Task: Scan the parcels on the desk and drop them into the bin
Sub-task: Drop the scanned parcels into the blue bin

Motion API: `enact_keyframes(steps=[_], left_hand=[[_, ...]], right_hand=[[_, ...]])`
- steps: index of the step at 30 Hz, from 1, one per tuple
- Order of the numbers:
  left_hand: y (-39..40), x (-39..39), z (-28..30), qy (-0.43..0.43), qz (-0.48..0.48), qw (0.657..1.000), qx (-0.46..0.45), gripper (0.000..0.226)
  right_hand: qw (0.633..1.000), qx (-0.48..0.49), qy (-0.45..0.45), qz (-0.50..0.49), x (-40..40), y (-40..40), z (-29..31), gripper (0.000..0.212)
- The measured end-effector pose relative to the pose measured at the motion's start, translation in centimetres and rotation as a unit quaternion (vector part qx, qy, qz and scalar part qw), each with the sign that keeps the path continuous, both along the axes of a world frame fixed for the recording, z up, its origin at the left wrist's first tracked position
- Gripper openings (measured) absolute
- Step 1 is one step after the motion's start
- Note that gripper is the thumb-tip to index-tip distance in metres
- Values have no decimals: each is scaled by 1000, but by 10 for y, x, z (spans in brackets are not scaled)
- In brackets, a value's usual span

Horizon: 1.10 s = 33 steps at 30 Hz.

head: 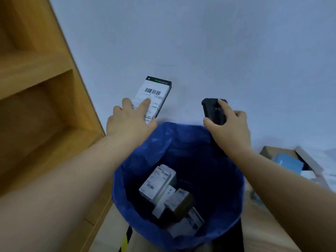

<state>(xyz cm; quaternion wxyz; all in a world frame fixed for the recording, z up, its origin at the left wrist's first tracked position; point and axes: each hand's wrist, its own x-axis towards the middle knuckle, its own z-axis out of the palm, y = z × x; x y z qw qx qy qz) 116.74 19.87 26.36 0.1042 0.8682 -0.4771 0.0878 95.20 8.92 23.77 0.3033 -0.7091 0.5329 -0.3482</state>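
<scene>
While left hand (pixel 130 120) fingers grip parcel (pixel 154 96), above bin (pixel 181 139)

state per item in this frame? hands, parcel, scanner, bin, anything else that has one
left hand: holds the parcel, fingers spread on its label
parcel: held above the bin's far rim, barcode up
right hand: grips the scanner
scanner: held over the bin's rim
bin: open, blue liner, several parcels inside
cardboard box: open, items inside
</scene>
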Motion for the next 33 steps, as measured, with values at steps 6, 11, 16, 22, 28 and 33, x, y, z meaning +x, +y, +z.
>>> enact_keyframes(steps=[6,11,16,22,28,33], left_hand=[[-34,6,-123,91,-38,989,115,67],[-48,2,-221,163,-65,956,235,73],[-66,1,-301,226,-125,912,319,77],[-85,5,-372,243,-177,879,370,77],[-91,9,-418,216,-203,869,396,78],[-95,18,-419,175,-239,867,402,80]], right_hand=[[989,113,72,-56,9,-15,-112,68],[963,215,111,-117,15,-5,-202,69],[927,292,128,-199,20,10,-273,71],[893,348,121,-260,47,21,-333,72],[866,387,121,-292,67,26,-374,72],[856,395,138,-303,74,27,-375,74]])
